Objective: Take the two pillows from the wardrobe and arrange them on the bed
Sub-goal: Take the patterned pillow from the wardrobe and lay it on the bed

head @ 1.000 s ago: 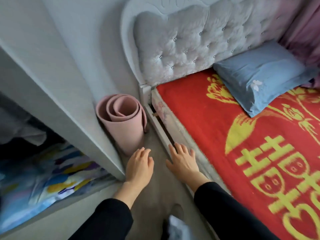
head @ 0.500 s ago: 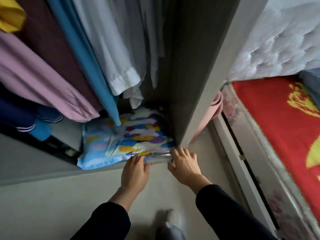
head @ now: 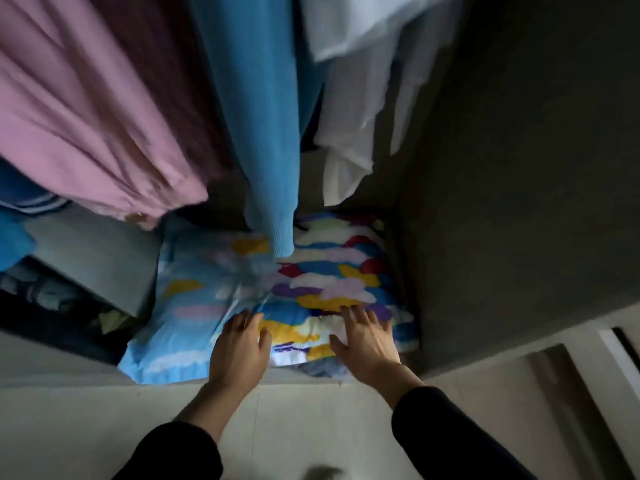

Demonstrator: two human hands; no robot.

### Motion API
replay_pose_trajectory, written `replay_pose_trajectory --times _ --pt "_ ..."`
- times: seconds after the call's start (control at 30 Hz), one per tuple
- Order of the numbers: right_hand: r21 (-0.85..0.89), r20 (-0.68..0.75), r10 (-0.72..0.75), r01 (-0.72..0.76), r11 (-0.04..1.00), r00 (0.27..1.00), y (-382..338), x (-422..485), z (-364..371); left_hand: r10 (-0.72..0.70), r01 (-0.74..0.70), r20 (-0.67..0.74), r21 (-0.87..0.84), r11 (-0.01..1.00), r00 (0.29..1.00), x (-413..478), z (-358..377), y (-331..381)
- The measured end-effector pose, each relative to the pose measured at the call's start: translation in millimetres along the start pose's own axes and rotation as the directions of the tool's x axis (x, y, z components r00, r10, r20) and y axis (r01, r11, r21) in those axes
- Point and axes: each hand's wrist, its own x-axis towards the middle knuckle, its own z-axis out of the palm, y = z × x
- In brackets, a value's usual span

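A pillow (head: pixel 214 296) with a blue cover and bright yellow, purple, red and white patches lies flat on the wardrobe floor (head: pixel 408 296), in the right-hand corner. My left hand (head: pixel 240 344) rests palm down on its front edge, fingers spread. My right hand (head: pixel 367 337) lies flat on the pillow's right front part, fingers apart too. Neither hand has closed on the cover. The bed and the other pillow are out of view.
Hanging clothes crowd the space above the pillow: a pink garment (head: pixel 86 109), a blue knit sleeve (head: pixel 263 140) that dangles onto the pillow, and a white shirt (head: pixel 363 98). A grey box (head: pixel 93 258) stands left of the pillow. The wardrobe's dark side panel (head: pixel 519 185) is on the right.
My view swung from the bed to the wardrobe's inside. Both hands moved forward from the wardrobe's edge onto the pillow.
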Motion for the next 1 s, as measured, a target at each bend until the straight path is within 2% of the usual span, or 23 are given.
replay_pose_trajectory --times 0.23,0.33,0.4,0.53,0.7,0.77,0.9,1.0 --pt "-0.028 -0.162 -0.044 0.040 0.999 0.986 36.3 146.2 125.8 0.035 -0.034 -0.080 0.021 0.999 0.996 120.1 128.8 -122.3" --pt "0.010 -0.222 -0.081 0.085 0.996 0.972 39.4 189.8 153.5 -0.007 0.000 -0.101 -0.077 0.997 0.995 155.4 153.1 -155.1" --pt "0.025 -0.222 -0.108 0.116 0.993 0.969 40.8 208.4 163.6 -0.010 0.000 -0.093 -0.112 0.994 0.996 169.6 160.0 -171.6" --pt "-0.002 -0.175 -0.107 0.109 0.994 0.979 43.9 225.2 173.6 0.024 -0.024 -0.017 -0.045 0.999 1.000 186.6 163.1 -191.1" --pt "-0.033 -0.130 -0.107 0.104 0.994 0.986 44.4 237.4 173.0 -0.002 0.002 -0.016 -0.021 1.000 1.000 208.7 171.1 -195.2" --pt "-0.027 -0.152 -0.105 0.102 0.994 0.983 40.7 243.9 173.7 -0.016 0.016 -0.050 0.007 1.000 0.999 212.0 178.5 -197.8" --pt "-0.016 -0.287 -0.135 0.136 0.991 0.948 30.1 257.2 177.2 -0.006 0.008 -0.187 0.005 1.000 0.982 213.4 191.1 -202.7" --pt "-0.013 -0.312 -0.188 0.193 0.981 0.931 28.7 260.3 176.4 0.027 -0.017 -0.218 0.045 0.999 0.976 222.0 190.8 -203.8"
